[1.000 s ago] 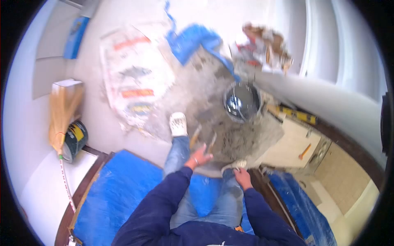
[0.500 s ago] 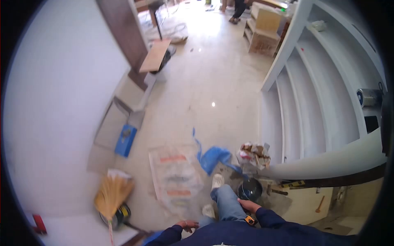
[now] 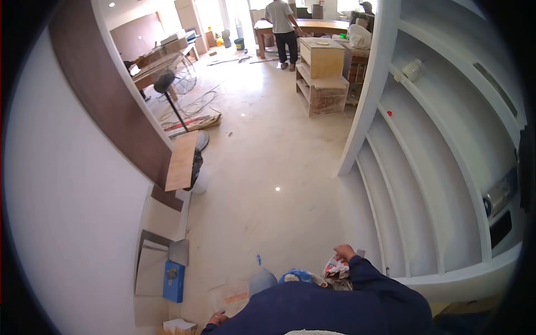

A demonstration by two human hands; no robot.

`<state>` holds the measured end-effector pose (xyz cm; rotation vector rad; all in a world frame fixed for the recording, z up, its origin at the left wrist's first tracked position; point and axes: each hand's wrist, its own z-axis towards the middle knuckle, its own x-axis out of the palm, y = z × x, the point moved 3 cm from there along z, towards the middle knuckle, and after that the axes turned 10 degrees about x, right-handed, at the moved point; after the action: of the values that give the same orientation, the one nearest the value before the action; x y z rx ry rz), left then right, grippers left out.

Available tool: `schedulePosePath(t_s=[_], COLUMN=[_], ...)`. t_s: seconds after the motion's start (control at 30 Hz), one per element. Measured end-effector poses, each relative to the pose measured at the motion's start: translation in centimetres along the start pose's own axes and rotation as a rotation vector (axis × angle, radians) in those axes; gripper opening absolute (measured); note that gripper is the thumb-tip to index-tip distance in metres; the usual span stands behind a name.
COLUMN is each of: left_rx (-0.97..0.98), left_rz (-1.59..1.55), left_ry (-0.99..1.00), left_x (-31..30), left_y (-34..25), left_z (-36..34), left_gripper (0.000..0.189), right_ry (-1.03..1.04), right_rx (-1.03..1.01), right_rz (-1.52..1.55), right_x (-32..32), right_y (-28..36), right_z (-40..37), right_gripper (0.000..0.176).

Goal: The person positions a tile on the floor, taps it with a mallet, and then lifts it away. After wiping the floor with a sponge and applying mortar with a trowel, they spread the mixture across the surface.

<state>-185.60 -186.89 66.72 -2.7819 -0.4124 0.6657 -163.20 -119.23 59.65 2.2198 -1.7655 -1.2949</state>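
My right hand [image 3: 345,253] reaches forward at the lower right, its fingers closed just above a crumpled paper bag [image 3: 336,268]. Whether it grips the bag or something small is not clear. Low at the left, my left hand [image 3: 217,319] hangs near a printed plastic sheet [image 3: 237,298] on the floor, and its fingers are hard to make out. Blue plastic [image 3: 301,274] lies in front of my body, partly hidden by my dark sleeves.
White shelves [image 3: 416,167] curve along the right, holding a metal container [image 3: 498,196]. A blue box [image 3: 173,281] and a board [image 3: 182,161] are on the left. Ahead are a wooden cabinet [image 3: 322,58], a fan [image 3: 184,78] and a standing person [image 3: 282,33].
The view has tilted up, bringing in more of the room. My right hand has moved from my knee forward to the paper bag. The bucket and broom are out of sight.
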Motion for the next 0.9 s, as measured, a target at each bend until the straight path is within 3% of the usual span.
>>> schedulePosePath(t_s=[0.07,0.2,0.3,0.37,0.4,0.43,0.47,0.53,0.57,0.6,0.63,0.67,0.73,0.77,0.8,0.83,0.87,0.9], left_rx=[0.074,0.135,0.2,0.266,0.304,0.659,0.535,0.701,0.702,0.523,0.373,0.424,0.517,0.575,0.651,0.73,0.592,0.447], left_rz=[0.137,0.276,0.411,0.57,0.793,0.861,1.142,1.172,1.149,0.18,-0.28,-0.294,-0.29,-0.295,-0.303,-0.319,-0.504,-0.494], left_ry=[0.046,0.113,0.157,0.221,0.363,0.256,0.145,0.018,-0.037,-0.008,-0.025,-0.054,-0.127,-0.133,-0.078,-0.028,0.172,0.178], left_x=[-2.6,-7.8,-14.2,-19.1,-22.7,-26.7,-28.8,-33.8,-37.3,-40.0,-41.6,-43.1,-44.4,-44.4,-43.2,-42.4,-41.3,-39.4], left_y=[-2.9,-10.9,-18.6,-26.0,-29.7,-35.5,-42.4,-53.6,-60.1,-65.2,-71.1,-77.2,-88.1,-92.8,-99.4,-102.2,-102.8,-104.2], left_z=[2.8,11.1,18.9,25.3,29.0,30.2,32.6,40.5,41.0,43.8,45.9,46.2,45.3,45.7,46.9,47.6,55.1,54.8], left_gripper=[0.04,0.041,0.042,0.043,0.043,0.038,0.033,0.026,0.026,0.036,0.047,0.057,0.057,0.059,0.06,0.062,0.061,0.052], right_ry=[-0.036,-0.057,-0.033,-0.042,-0.009,0.019,0.004,-0.111,-0.115,-0.13,-0.145,-0.151,-0.106,-0.121,-0.054,0.009,-0.032,-0.149], right_rx=[0.416,0.34,0.398,0.639,0.71,0.776,0.793,0.827,0.845,0.911,0.972,0.977,0.77,0.767,0.692,0.606,0.656,0.776], right_rz=[0.617,0.648,0.638,0.664,0.639,0.617,0.633,0.817,0.836,0.898,0.96,0.98,0.695,0.71,0.625,0.533,0.627,0.999], right_x=[-8.1,-13.7,-14.7,-15.2,-15.0,-15.6,-16.5,-17.2,-17.4,-17.7,-18.3,-18.6,-18.2,-18.7,-20.8,-22.4,-26.3,-29.7], right_y=[11.2,17.6,16.3,16.5,16.7,17.0,17.1,17.6,17.7,17.6,17.6,17.1,14.5,13.5,12.5,12.4,13.8,14.8], right_z=[-2.5,5.9,12.4,12.4,12.3,12.4,12.6,11.8,11.8,12.1,12.8,13.7,17.4,20.5,24.8,27.3,29.6,32.6], right_gripper=[0.022,0.033,0.035,0.037,0.036,0.036,0.036,0.037,0.037,0.036,0.035,0.035,0.03,0.03,0.026,0.023,0.019,0.019])
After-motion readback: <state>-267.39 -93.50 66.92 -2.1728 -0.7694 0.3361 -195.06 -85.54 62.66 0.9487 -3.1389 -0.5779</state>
